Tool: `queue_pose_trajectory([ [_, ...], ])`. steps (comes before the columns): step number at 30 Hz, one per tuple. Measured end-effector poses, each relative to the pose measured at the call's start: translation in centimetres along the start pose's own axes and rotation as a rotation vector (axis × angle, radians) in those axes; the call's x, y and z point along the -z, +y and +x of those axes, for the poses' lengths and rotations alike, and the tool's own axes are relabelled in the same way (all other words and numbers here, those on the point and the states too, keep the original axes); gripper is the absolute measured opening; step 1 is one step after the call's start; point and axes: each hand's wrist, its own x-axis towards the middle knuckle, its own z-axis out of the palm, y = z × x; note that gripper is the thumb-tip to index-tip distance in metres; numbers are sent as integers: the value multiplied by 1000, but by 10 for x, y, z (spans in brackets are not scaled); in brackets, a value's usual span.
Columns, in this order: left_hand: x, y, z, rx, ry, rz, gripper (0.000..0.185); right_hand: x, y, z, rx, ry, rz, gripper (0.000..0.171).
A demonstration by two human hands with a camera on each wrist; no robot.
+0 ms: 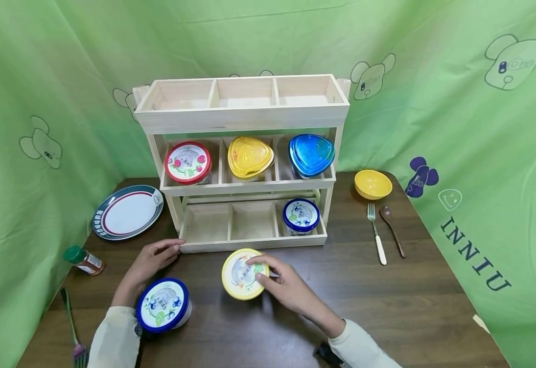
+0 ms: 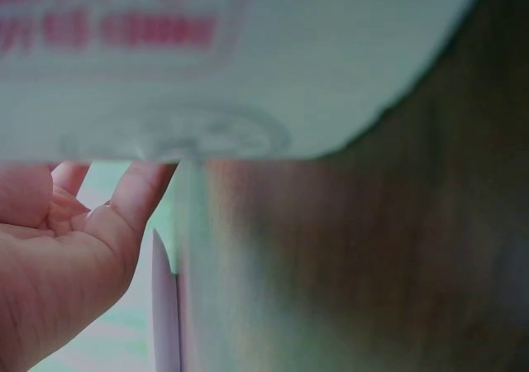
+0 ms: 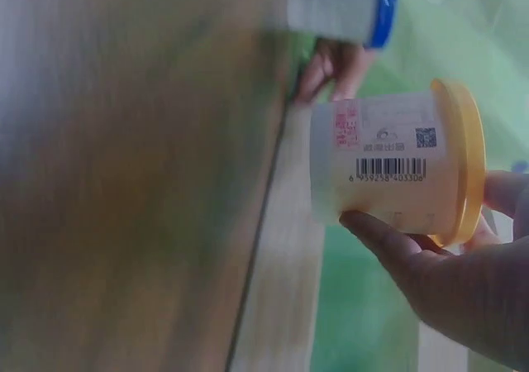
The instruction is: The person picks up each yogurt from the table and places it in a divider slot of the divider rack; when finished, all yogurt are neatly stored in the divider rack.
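In the head view, my right hand (image 1: 286, 286) holds a round white tub with a yellow lid (image 1: 238, 276) in front of the shelf. The right wrist view shows the thumb on the side of this tub (image 3: 384, 165), barcode visible, and fingers at its lid. My left hand (image 1: 154, 259) touches the lower left front corner of the wooden shelf rack (image 1: 240, 120). Beside the left wrist stands a larger tub with a blue lid (image 1: 163, 305); its side fills the top of the left wrist view. A smaller blue-lidded tub (image 1: 301, 215) sits in the bottom tier's right compartment.
The middle tier holds a red-lidded tub (image 1: 188, 162), a yellow-lidded container (image 1: 249, 157) and a blue-lidded container (image 1: 311, 155). Left lie a plate (image 1: 129, 212), a spice jar (image 1: 85, 259) and a dark fork (image 1: 72, 322). Right are a yellow bowl (image 1: 373, 184), a fork (image 1: 377, 235) and a spoon (image 1: 393, 231).
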Motion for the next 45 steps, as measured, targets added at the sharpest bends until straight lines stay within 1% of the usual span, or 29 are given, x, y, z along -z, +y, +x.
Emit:
queue_pose_trajectory([
  [5, 1, 0, 0, 0, 5, -3, 42, 29, -8, -4, 30, 82, 1, 32],
  [8, 2, 1, 0, 0, 5, -1, 43, 43, -11, -6, 23, 123, 13, 32],
  [12, 3, 0, 0, 3, 3, 2, 43, 55, -15, -9, 3, 167, 7, 32],
  [15, 3, -2, 0, 5, 3, -1, 43, 59, -19, -8, -8, 183, -6, 32],
  [19, 3, -5, 0, 6, 0, -7, 42, 59, -22, -2, -17, 192, -7, 32],
  [25, 3, -8, -1, 18, 9, -4, 42, 54, -20, 15, 27, 218, 7, 33],
  [31, 0, -9, -1, 24, 2, 8, 42, 51, -11, 34, 35, 259, 137, 34],
  [33, -1, -9, 0, 21, 1, 2, 41, 50, -7, 41, 48, 256, 157, 34],
  [38, -1, -6, 1, 19, 8, -6, 42, 45, 5, 61, 68, 252, 144, 35],
  [45, 0, -2, 1, 24, 7, 15, 43, 36, 16, 81, 14, 317, 107, 36],
])
